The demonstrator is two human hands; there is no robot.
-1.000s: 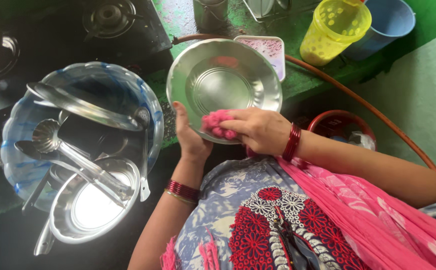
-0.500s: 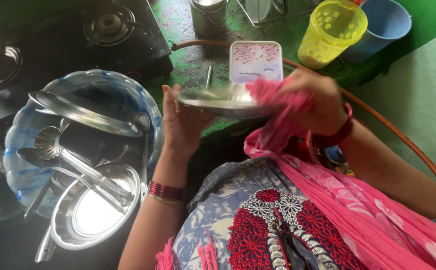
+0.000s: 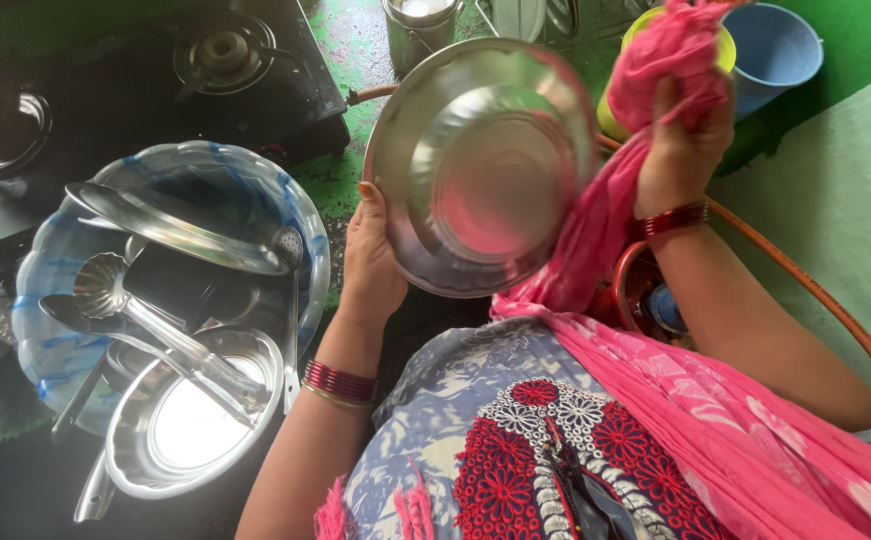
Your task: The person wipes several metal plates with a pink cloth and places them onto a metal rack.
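Observation:
My left hand grips the lower left rim of a round steel plate, which is tilted up so its underside faces me. My right hand is raised at the plate's right edge, closed on a bunch of pink cloth. The cloth runs down from that hand to my shoulder, passing behind the plate's right rim. Red bangles circle both wrists.
A blue-streaked plastic basin at the left holds steel plates, ladles and a bowl. A black gas stove lies beyond it. A steel container, a blue mug and a yellow cup stand at the back. An orange hose curves at the right.
The plate has been lifted and flipped from flat to tilted, underside toward me. My right hand rose from the plate's rim to the upper right, carrying the pink cloth.

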